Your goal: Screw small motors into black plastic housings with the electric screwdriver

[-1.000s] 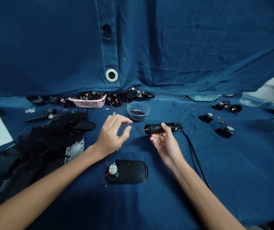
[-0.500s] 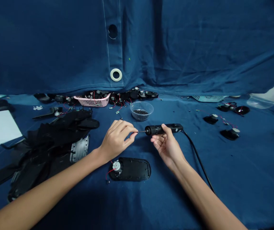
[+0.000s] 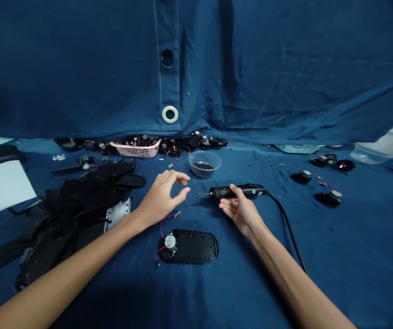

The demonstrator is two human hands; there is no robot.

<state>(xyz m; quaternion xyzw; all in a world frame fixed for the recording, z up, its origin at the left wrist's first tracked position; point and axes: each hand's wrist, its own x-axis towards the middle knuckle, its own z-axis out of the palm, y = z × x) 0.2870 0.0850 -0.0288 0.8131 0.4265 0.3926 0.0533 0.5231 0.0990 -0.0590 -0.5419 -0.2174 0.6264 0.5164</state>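
My right hand (image 3: 240,209) grips a black electric screwdriver (image 3: 238,191) that lies level, its bit pointing left and its black cable (image 3: 290,233) trailing back to the right. My left hand (image 3: 162,197) hovers just left of the bit tip with fingers curved and apart, holding nothing. Below both hands a black oval housing (image 3: 192,246) lies on the blue cloth, with a small silver motor (image 3: 170,241) and red wires at its left end. A clear bowl of small dark screws (image 3: 204,164) stands just beyond the hands.
A pile of black parts and a grey metal plate (image 3: 117,214) lies at the left. A pink basket (image 3: 136,148) and several motor parts line the back under the hanging blue cloth. More black motor pieces (image 3: 328,197) lie at the right. White paper (image 3: 0,187) sits far left.
Half a second ago my left fingers pinched at the bit tip; now they have drawn back and spread open. The screwdriver has dropped slightly lower.
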